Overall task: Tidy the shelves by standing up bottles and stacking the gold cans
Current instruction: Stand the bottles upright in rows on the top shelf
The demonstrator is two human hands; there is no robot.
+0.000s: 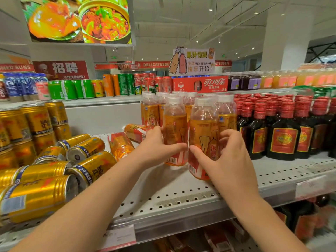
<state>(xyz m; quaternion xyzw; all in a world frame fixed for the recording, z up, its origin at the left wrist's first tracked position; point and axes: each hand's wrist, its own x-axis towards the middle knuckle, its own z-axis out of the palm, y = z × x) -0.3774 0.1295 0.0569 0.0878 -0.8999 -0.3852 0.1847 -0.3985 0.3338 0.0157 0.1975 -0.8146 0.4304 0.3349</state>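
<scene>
Step in hand: standing up bottles. My left hand [154, 146] grasps the lower body of the left orange bottle [175, 124], and my right hand [229, 155] grasps the right orange bottle [203, 128], fingers [197, 151] curled round it. Both bottles are upright and side by side, close but I cannot tell if they touch. Their bases appear to sit on the shelf [181, 195]. My two thumbs nearly meet between them. Just behind my fingers stands the upright orange row [151, 110]; to the right of my right hand is the block of dark red-capped bottles [283, 135]. Judgement: this pair needs only squaring into the row, then letting go. Two fallen bottles [121, 146] lie on their sides just left of my left hand, one behind the other. The next move calls for my left hand to reach over, take the nearer one round its middle and tip it cap-up into the gap beside the row. Further left, the loose gold cans [85, 148] lie tumbled, apart from the stacked gold cans [36, 120] behind them. Stacking not yet begun. Risk: the tall bottles may topple if knocked.
</scene>
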